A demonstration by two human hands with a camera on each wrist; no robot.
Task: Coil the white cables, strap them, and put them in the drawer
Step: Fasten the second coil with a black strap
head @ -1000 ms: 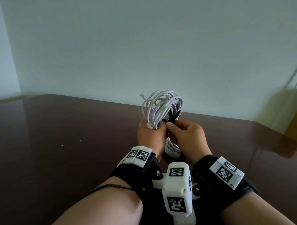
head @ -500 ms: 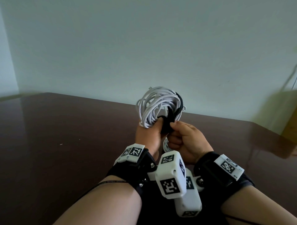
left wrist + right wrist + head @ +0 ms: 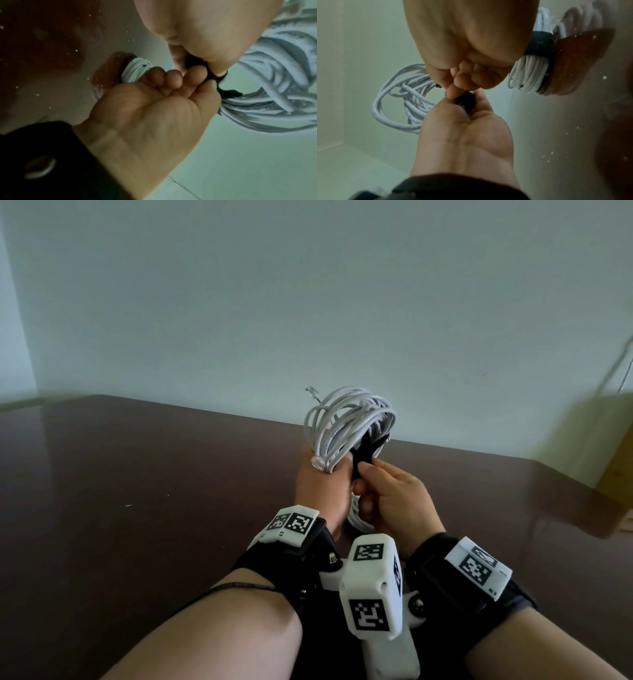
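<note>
My left hand [image 3: 322, 481] grips a loose coil of white cable [image 3: 346, 422] upright above the table. A black strap [image 3: 364, 451] runs round the coil's lower right side. My right hand [image 3: 364, 474] pinches the strap's end between thumb and fingers, right against the left hand. In the right wrist view the pinched strap [image 3: 465, 104] is dark between the fingertips, and the coil [image 3: 397, 97] hangs behind. A second white coil [image 3: 530, 75] lies on the table under my hands, bound by its own black strap [image 3: 539, 43]. No drawer is in view.
The dark brown table [image 3: 137, 508] stretches left and right of my hands and ends at a pale wall. A yellowish box-like object [image 3: 616, 474] stands at the far right edge, with a thin cord hanging on the wall above it.
The coil has twisted in my left hand, so its plug end now sticks up at the left again. My right hand has shifted its pinch lower on the strap, near the coil's base.
</note>
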